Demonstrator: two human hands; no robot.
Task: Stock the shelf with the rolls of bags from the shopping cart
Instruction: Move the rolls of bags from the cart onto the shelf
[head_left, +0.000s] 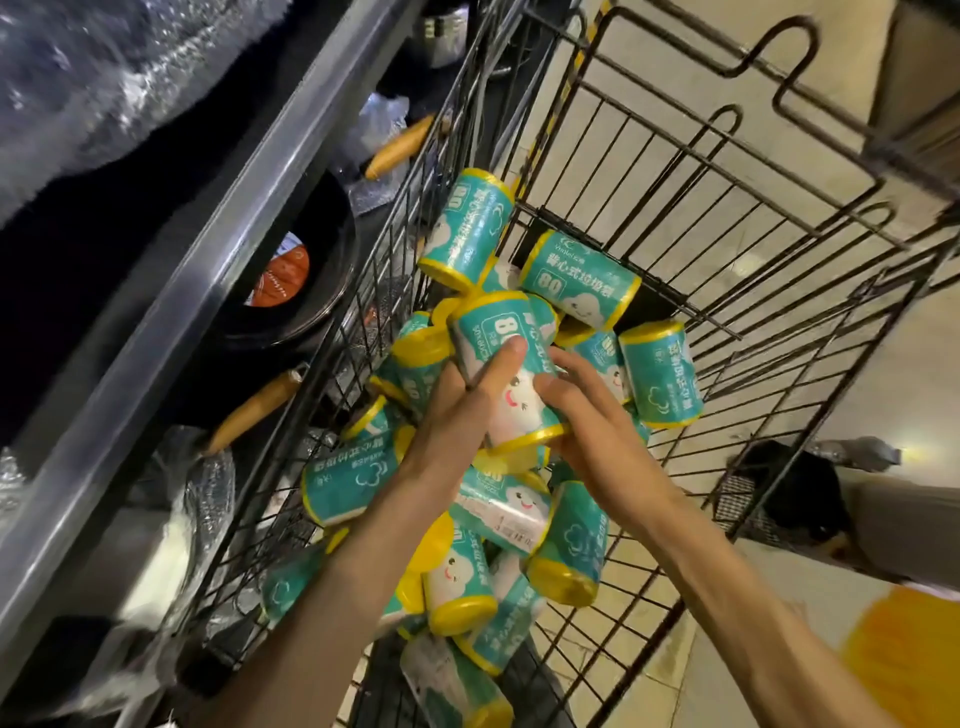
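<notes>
Both forearms were bare, no sleeves or watch showing; the left hand (457, 410) and right hand (597, 431) wore no gloves or rings.

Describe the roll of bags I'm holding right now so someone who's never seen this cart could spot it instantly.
Look into the black wire shopping cart, at the heap of teal rolls with yellow ends piled against its left side. Above the heap, the held roll sits between the left hand and right hand. It alone is lifted clear in a two-handed grip, its smiling cloud face showing.
</notes>
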